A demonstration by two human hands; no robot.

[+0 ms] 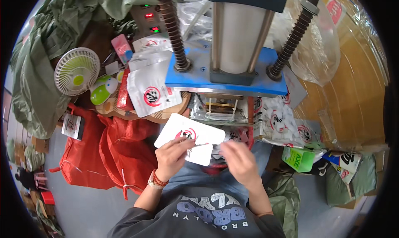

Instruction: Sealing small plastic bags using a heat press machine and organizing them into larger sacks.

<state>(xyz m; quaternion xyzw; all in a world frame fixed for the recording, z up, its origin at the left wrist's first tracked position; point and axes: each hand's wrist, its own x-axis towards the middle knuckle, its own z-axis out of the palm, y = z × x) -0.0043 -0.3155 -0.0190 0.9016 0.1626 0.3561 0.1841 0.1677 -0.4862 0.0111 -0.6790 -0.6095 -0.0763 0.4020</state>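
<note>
Above my lap, my left hand [171, 155] grips a white pouch [205, 132] with a round red and black print, its fingers lying across the printed side. A smaller white flap or second piece [201, 155] shows below it; I cannot tell whether the two are joined. Close to the right edge of the pouch is my right hand [240, 161], its fingers smeared by motion, so what they hold does not show. Just beyond the hands stands a press with a blue plate [199, 69], two spring-wound rods and a central cylinder [235, 38].
Similar pouches [156, 92] lie on a wooden board left of the press. A small white fan [77, 71] stands farther left, above red sacks [99, 150]. Right of the press sits a bin of white pieces [276, 121], with a green box [299, 160] beside it.
</note>
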